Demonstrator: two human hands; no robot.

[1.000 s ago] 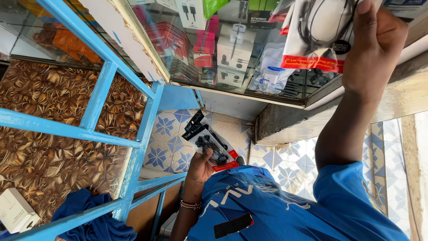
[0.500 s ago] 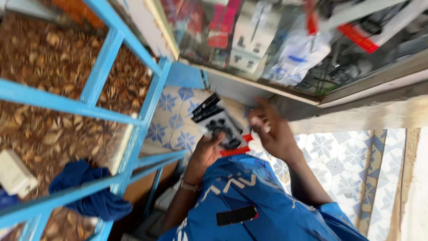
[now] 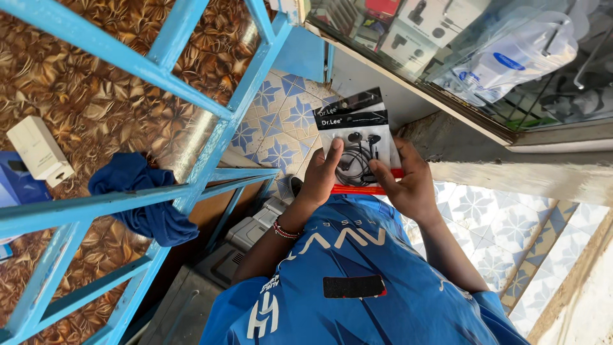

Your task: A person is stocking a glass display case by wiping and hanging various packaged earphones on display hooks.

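Now you hold both hands close before your chest, elbows bent. Your left hand [image 3: 320, 179] grips the earphone packets [image 3: 359, 144] from the left side, thumb laid flat over the front. Your right hand [image 3: 408, 182] clasps the same packets from the right, thumb pressing on the clear plastic. The packets stand with the long axis away from you, black tops far, red bottom edge [image 3: 357, 189] near your shirt [image 3: 357, 281]. They are flat, glossy, rectangular, with black earphones coiled inside. To your left, a blue cloth [image 3: 143, 198] hangs crumpled on a blue painted frame [image 3: 211, 147]. Behind is a glass counter [image 3: 447, 57].
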